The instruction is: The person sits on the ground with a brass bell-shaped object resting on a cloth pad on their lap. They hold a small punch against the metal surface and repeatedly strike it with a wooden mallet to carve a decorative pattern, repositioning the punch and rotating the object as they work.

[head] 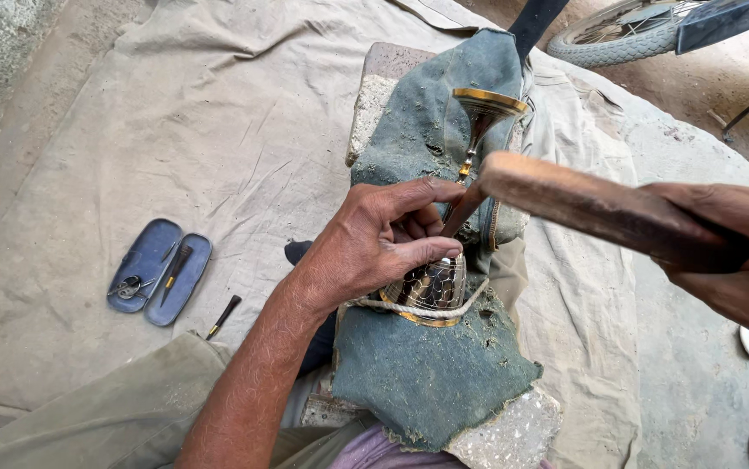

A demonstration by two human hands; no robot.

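Brass vase [444, 260] lies roped to padded stone [426, 373] — left hand [374, 243] pinches chisel [461, 208] steady against it, right hand [739, 252] clenches mallet [583, 204] overhead.

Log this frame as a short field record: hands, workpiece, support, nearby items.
left hand: holds a thin chisel on the brass vessel
right hand: grips a wooden mallet, raised
brass vessel: lies on blue padding, cord across it
support: stone block on beige cloth
nearby: open blue case, loose punch

Daylit dirt ground [696, 95] under beige cloth [218, 113]
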